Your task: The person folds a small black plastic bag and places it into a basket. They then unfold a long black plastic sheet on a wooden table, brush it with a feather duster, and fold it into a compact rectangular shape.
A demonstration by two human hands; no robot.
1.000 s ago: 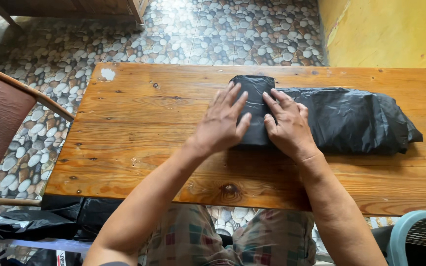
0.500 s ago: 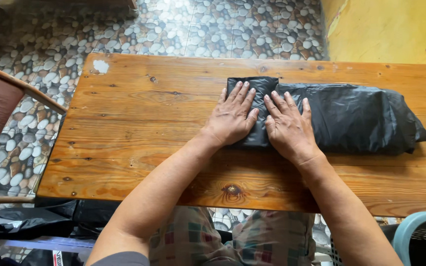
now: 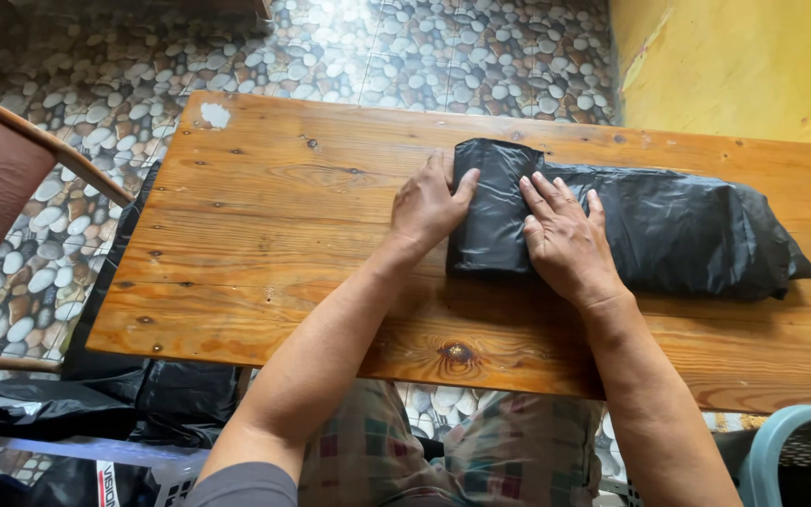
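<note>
A black plastic bag (image 3: 668, 230), folded into a long flat bundle, lies on the wooden table (image 3: 274, 235). Its left end is folded over into a thicker block. My left hand (image 3: 429, 207) rests at that left edge, fingers curled against the fold and thumb on the plastic. My right hand (image 3: 565, 239) lies flat on top of the folded block, fingers spread, pressing it down. Neither hand lifts the bag.
A brown chair (image 3: 2, 197) stands at the left. More black plastic bags (image 3: 68, 408) lie in a pile below the table's near-left corner. A light blue basket (image 3: 800, 460) shows at bottom right. The floor is pebble-patterned tile; a yellow wall (image 3: 753, 66) is at top right.
My left hand has slid from the top of the fold to its left edge. The right hand stays pressed flat on the bag.
</note>
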